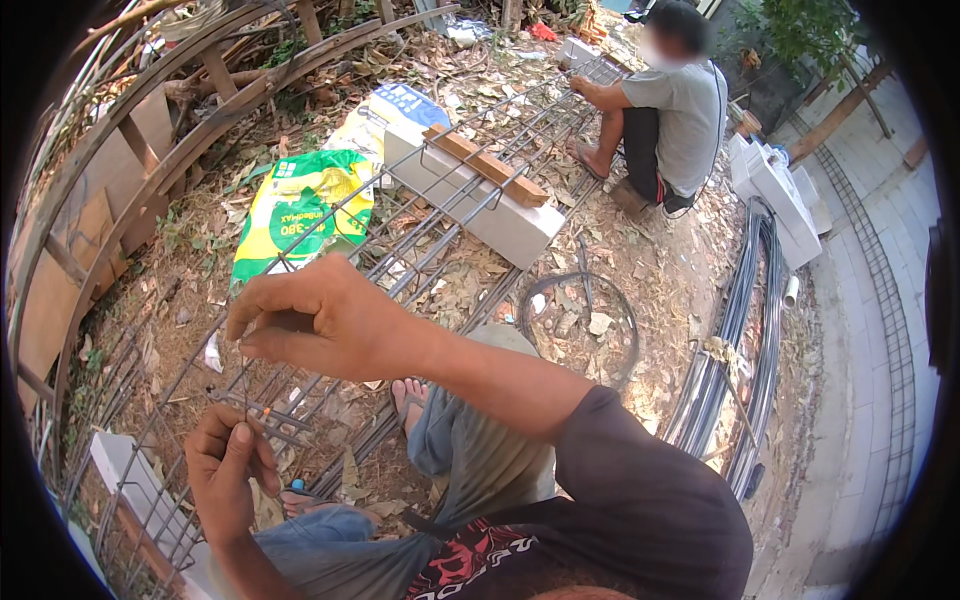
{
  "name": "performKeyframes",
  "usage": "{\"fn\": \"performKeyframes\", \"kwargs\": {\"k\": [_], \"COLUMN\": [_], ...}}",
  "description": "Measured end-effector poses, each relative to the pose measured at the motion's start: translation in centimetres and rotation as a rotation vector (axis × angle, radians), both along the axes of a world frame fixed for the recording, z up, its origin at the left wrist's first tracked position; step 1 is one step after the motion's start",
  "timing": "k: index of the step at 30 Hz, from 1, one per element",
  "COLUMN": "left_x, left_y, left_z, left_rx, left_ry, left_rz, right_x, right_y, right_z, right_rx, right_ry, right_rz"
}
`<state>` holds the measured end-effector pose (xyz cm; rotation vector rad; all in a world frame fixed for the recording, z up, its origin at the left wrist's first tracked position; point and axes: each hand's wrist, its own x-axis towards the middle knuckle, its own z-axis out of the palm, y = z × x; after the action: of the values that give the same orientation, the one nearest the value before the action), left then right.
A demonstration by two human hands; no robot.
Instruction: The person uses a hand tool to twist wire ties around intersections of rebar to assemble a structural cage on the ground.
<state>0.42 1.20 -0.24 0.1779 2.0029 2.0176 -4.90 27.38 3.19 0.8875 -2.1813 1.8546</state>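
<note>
My left hand (pixel 228 462) is closed, thumb and fingertips pinching a thin wire (pixel 247 392) that stands upright above them. Just over it, the curled fingers of my right hand (pixel 325 312) come together at the wire's upper end; the exact grip is too small to see clearly. Under and around both hands runs a long cage of dark steel reinforcing bars (pixel 425 232) with square stirrups. A slim tool with an orange part (pixel 262 409) shows beside my left fingers, partly hidden.
White blocks (pixel 480 205) prop the cage, a wooden batten (pixel 490 168) on top. A person (pixel 685 120) sits at its far end. Wire coil (pixel 632 330) and bundled bars (pixel 728 370) lie right. Green-yellow sacks (pixel 305 205) and a curved wooden frame (pixel 135 145) stand left.
</note>
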Motion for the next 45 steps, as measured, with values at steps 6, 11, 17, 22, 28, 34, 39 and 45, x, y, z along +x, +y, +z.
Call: {"fn": "performKeyframes", "kwargs": {"k": [6,11,17,22,28,34,39,45], "left_x": [0.0,0.4,0.8,0.9,0.9,1.2,1.0,1.0], "left_y": [0.8,1.4,0.1,0.2,0.4,0.6,-0.2,0.0], "left_z": [-0.6,-0.7,-0.2,-0.3,0.0,-0.6,-0.9,-0.7], "left_rx": [-0.076,-0.123,-0.125,-0.106,-0.113,-0.081,-0.123,-0.121], "left_ry": [0.133,0.383,0.28,0.281,0.327,0.318,0.313,0.312], "left_rz": [-0.007,0.06,0.093,0.129,0.127,0.136,0.189,0.192], "right_x": [-0.6,0.7,1.7,1.4,1.4,1.6,1.8,1.8], "right_y": [-0.7,-2.3,-2.8,-3.0,-3.2,-3.6,-3.7,-3.5], "right_z": [-1.2,-1.5,-1.6,-1.5,-1.7,-2.3,-2.3,-2.0], "right_rx": [-0.055,0.071,-0.013,-0.058,-0.054,-0.012,-0.011,-0.042], "right_ry": [0.172,0.095,0.053,0.155,0.243,0.252,0.221,0.248], "right_rz": [0.045,0.079,0.125,0.094,0.006,0.062,0.042,0.001]}}
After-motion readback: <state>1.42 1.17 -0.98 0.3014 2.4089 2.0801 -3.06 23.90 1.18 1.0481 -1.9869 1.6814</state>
